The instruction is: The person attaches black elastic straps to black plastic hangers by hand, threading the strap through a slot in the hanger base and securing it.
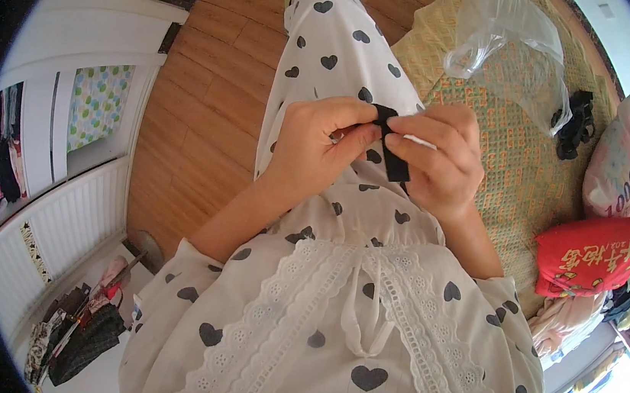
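Both hands pinch a black fabric strip over the lap: left hand grip, right hand grip clenched on it.

White pyjama top, scattered dark heart print. Sleeves loose, elbow-length, same print. 2 bands of white eyelet lace down front, scalloped edges, small round cut-outs. White drawstring bow at waist, ends hanging. Matching trousers, white with dark hearts. Forearms bare below sleeves. Left hand, right hand: no gloves, no watch visible.
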### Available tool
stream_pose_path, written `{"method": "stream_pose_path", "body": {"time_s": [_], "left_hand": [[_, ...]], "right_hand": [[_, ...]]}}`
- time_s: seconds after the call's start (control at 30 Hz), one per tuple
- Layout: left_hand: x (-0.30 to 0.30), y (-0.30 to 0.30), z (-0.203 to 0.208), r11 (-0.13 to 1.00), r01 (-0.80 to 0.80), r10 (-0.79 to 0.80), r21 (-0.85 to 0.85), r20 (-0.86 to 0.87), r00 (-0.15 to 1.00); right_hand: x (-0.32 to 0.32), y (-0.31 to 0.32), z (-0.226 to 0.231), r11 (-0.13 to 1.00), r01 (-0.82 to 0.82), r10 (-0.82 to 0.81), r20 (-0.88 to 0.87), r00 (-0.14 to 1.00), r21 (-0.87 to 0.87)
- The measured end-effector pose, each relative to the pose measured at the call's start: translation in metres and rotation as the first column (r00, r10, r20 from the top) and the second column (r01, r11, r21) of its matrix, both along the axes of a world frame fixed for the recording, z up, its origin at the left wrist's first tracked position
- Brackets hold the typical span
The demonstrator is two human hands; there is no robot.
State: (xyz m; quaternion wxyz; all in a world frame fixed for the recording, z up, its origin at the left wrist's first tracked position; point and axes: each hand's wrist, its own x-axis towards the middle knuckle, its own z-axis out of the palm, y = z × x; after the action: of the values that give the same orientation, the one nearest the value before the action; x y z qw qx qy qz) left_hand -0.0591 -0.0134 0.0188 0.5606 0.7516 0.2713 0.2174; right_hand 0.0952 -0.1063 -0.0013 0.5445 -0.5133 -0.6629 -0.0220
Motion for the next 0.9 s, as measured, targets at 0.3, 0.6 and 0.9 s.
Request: {"method": "stream_pose_path", "body": {"time_s": [0.3,0.6,0.9], "left_hand": [[0.000,-0.002,0.007,0.973,-0.086,0.068,-0.215,-0.086,0.994],[0.001,0.001,0.007,0.984,-0.052,0.042,-0.170,-0.058,0.997],[0.002,0.005,0.012,0.994,0.006,-0.019,-0.111,-0.114,0.993]], "right_hand": [[-0.001,-0.001,-0.001,0.999,0.010,-0.016,0.189,0.982,0.032],[-0.009,0.000,0.005,0.994,0.039,-0.041,-0.017,0.999,-0.099],[-0.010,-0.007,0.003,0.986,0.060,-0.064,-0.015,0.998,-0.157]]}}
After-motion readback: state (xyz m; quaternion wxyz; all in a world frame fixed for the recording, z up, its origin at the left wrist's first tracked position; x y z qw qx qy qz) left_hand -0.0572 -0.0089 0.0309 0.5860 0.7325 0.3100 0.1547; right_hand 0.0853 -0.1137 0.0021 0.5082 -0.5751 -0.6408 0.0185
